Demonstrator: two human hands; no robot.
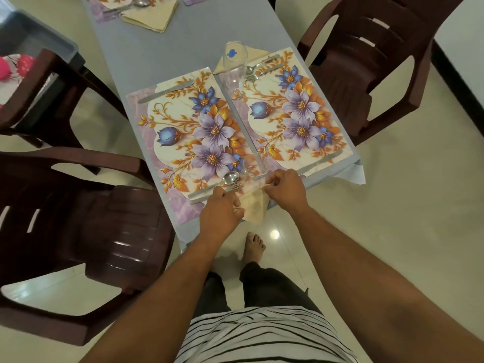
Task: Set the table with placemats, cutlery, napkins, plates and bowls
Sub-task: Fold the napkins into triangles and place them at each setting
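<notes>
A long desk (146,53) with a pale blue-grey cloth stands between dark brown plastic chairs (91,231). Two big flowered placemats lie side by side at the near end — the left placemat (183,142) and the right placemat (296,106), their long edges almost touching.

A clear drinking glass (234,66) stands at the far end of the right placemat, and a second clear glass (255,163) stands near the hands, by the gap between the two mats.

A folded beige cloth napkin (255,208) lies at the near edge of the desk, its tip hanging over. The left hand (221,214) rests on the napkin's left side with fingers curled at its edge; whether it grips, I cannot tell. The right hand (286,188) pinches the napkin's upper corner.

A shiny metal spoon (230,178) and a metal fork (233,187) lie on the left placemat — just beside the left hand. A flat metal knife (167,91) lies at that mat's far end.
</notes>
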